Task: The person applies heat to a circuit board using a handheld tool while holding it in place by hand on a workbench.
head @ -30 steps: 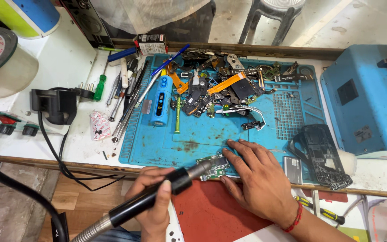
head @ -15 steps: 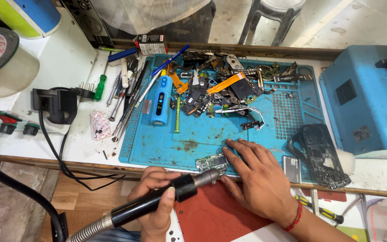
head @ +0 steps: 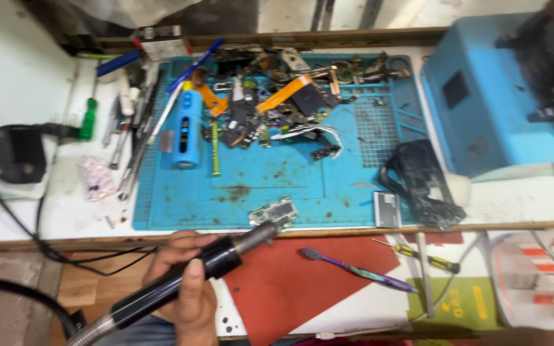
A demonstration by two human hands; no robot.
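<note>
We see a white workbench [head: 27,70] with a large blue silicone work mat [head: 290,186] spread over its middle, and a blue plastic machine housing [head: 501,109] standing at its right end. The far half of the mat is heaped with dismantled phone parts [head: 290,102], orange flex strips and small boards among them. A blue cylindrical tool [head: 187,128] lies on the mat's left part, with screwdrivers and tweezers [head: 126,128] just beside the mat's left edge. A black phone frame [head: 421,182] rests at the mat's right edge. Below the bench edge a red sheet [head: 296,282] lies, with a purple toothbrush [head: 357,269] on it and a yellow-handled screwdriver [head: 418,255] near it.

Our left hand [head: 184,282] shows at the bottom, its fingers [head: 193,282] wrapped tight round the black handpiece [head: 193,272] of a hot-air tool, whose hose runs off to the lower left. The metal nozzle [head: 258,234] juts out up and to the right, beyond the fingers. The small green circuit board [head: 275,213] lies on the near edge of the mat, just at the nozzle's tip; whether they touch, we cannot tell. The board lies clear of the fingers, up and to their right.

Our right hand is out of view.
</note>
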